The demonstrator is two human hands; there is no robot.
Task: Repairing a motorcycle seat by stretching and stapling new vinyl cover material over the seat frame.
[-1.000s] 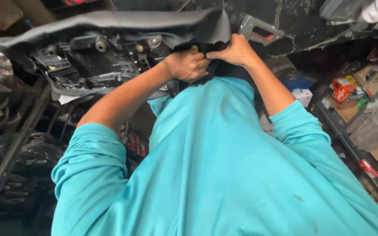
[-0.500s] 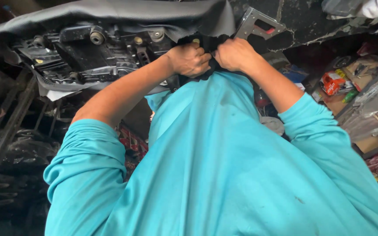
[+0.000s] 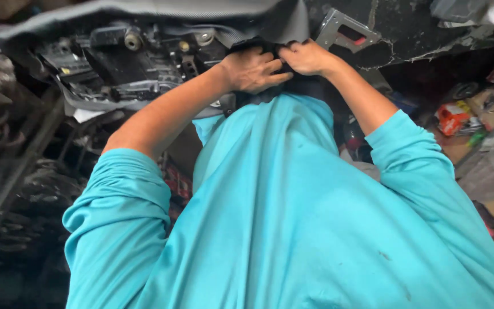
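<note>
Hands (image 3: 281, 64) shifted left; gripping seat cover (image 3: 270, 26)

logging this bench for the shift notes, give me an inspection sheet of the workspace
surface: nothing seen bare; dark cracked slab behind
job's things: grey-covered seat part, black mechanism and bolts exposed
clutter: boxes and packets on right, dark parts on left
grippers: left hand and right hand side by side, fingers curled on the black edge
cables: nothing seen
surroundings: metal bracket, teal sleeves
</note>
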